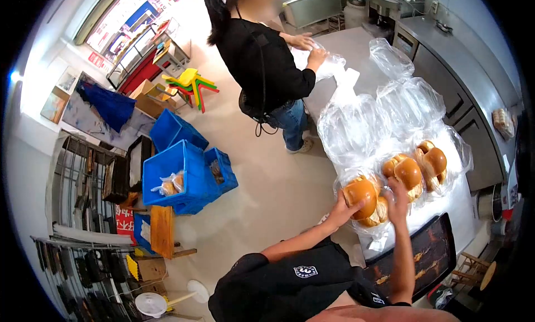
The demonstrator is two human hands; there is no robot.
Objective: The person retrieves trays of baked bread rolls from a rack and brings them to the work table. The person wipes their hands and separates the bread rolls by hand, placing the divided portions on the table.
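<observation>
My left hand [344, 212] is closed around the side of a glossy golden-brown bread roll [362, 195], its thumb over the crust. More pale bread lies under and beside that roll, on a clear plastic bag. Between this bread and a middle cluster of rolls [408, 174] is my right hand [397, 202], fingers stretched out; contact with the bread is hard to make out. A third cluster of rolls [433, 160] rests farther right on clear plastic. Several clear bags [351, 130] lie spread on the metal table beyond the bread.
A dark baking tray [421, 255] lies at the table's near edge. Across the table's far left corner, a person in black [262, 60] handles clear plastic with both hands. Blue crates [181, 171], one holding bagged bread, stand on the floor left. Racks of dark pans [89, 260] line the left wall.
</observation>
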